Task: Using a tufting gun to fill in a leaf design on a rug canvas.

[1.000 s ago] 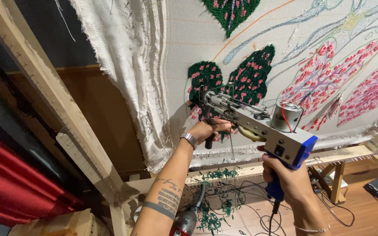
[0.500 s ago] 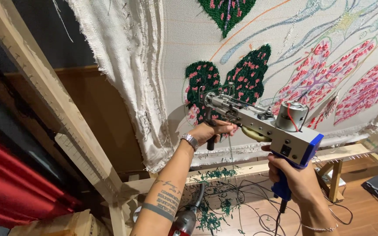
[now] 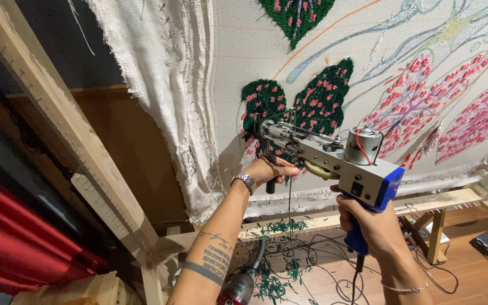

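A grey tufting gun (image 3: 334,161) with a blue grip and a silver motor is pressed nose-first against a white cloth (image 3: 323,68) stretched on a wooden frame. My right hand (image 3: 371,223) is closed around the blue grip. My left hand (image 3: 269,169), a metal watch on its wrist, holds the gun's black front handle under the nose. The nose touches the cloth at a dark green tufted leaf (image 3: 264,104) with pink dots. A thin green yarn hangs down from the gun.
The wooden frame beam (image 3: 74,147) slants across the left; a red curtain (image 3: 24,237) hangs beyond it. Green yarn scraps and cables (image 3: 289,271) lie on the wooden floor, near a red tool (image 3: 238,288). Pink and purple tufted leaves (image 3: 425,101) fill the cloth's right side.
The gun and both hands have shifted slightly to the right and down along the cloth. Both hands keep the same grip.
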